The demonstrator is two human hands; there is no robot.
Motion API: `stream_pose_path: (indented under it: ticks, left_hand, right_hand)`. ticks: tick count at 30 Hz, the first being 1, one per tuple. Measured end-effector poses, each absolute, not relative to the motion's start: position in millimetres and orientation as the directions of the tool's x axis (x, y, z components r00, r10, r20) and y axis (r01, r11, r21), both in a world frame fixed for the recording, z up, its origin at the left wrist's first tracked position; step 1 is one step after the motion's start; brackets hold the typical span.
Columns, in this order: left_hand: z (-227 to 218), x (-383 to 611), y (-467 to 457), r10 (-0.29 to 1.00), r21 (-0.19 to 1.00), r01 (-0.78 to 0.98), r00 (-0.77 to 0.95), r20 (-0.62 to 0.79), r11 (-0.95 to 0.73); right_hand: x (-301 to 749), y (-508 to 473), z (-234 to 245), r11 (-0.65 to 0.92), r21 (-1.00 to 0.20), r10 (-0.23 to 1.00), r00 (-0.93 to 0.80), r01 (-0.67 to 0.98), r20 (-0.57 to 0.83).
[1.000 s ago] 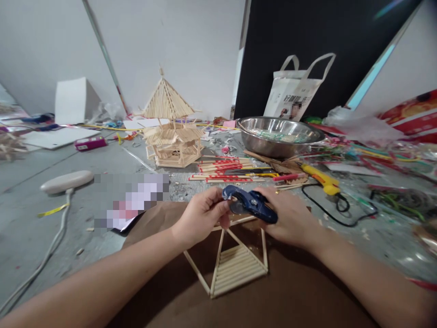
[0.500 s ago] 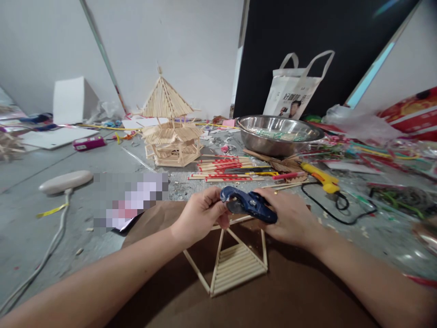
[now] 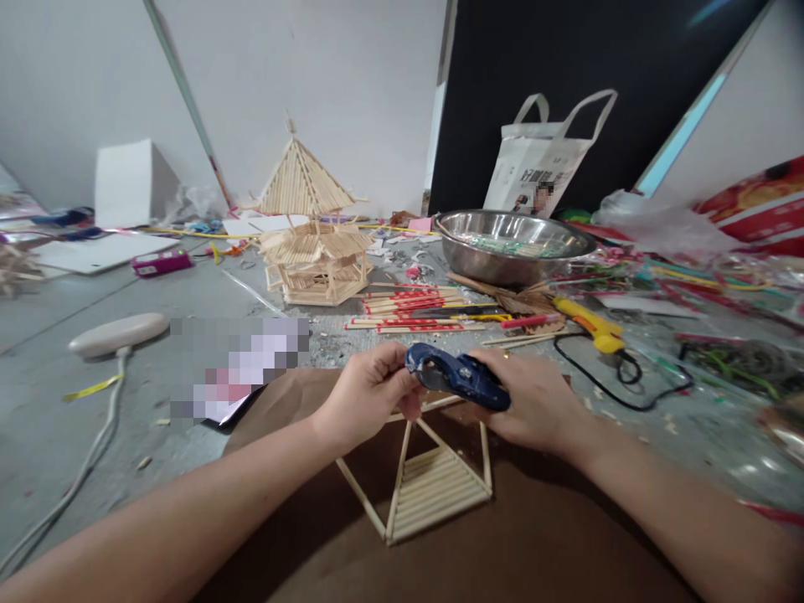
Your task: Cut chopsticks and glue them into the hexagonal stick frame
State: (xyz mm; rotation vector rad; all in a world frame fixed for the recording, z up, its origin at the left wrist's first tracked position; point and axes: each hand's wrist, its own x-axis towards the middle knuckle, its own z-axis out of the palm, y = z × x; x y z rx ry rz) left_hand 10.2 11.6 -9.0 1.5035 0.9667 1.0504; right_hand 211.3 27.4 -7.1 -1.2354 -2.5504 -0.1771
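My right hand (image 3: 531, 402) is wrapped round the handles of a blue pipe cutter (image 3: 461, 377), whose curved jaw points left. At that jaw, the thumb and fingers of my left hand (image 3: 373, 385) are pinched together; whatever they hold is hidden. Below both hands lies a frame of wooden sticks (image 3: 361, 494). One of its triangles is partly filled with a row of sticks (image 3: 440, 494) laid side by side. The frame's far side is partly covered by my hands.
The frame lies on a brown sheet (image 3: 301, 553). Beyond stand a stick pagoda (image 3: 314, 251) and a steel basin (image 3: 512, 268). Red-wrapped chopsticks (image 3: 414, 310) lie in front of them. A yellow glue gun (image 3: 594, 327) with a black cord is at right, a white corded device (image 3: 119, 333) at left.
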Motion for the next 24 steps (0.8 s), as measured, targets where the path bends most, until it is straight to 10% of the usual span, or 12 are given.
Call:
stream_pose_path:
  ticks: [24]
  left_hand:
    - [-10.0,11.5,10.5,0.951,0.99,0.075,0.294,0.09,-0.117]
  right_hand:
    - [210.7,27.0,-6.8,0.574,-0.098,0.81,-0.547,0.813,0.212]
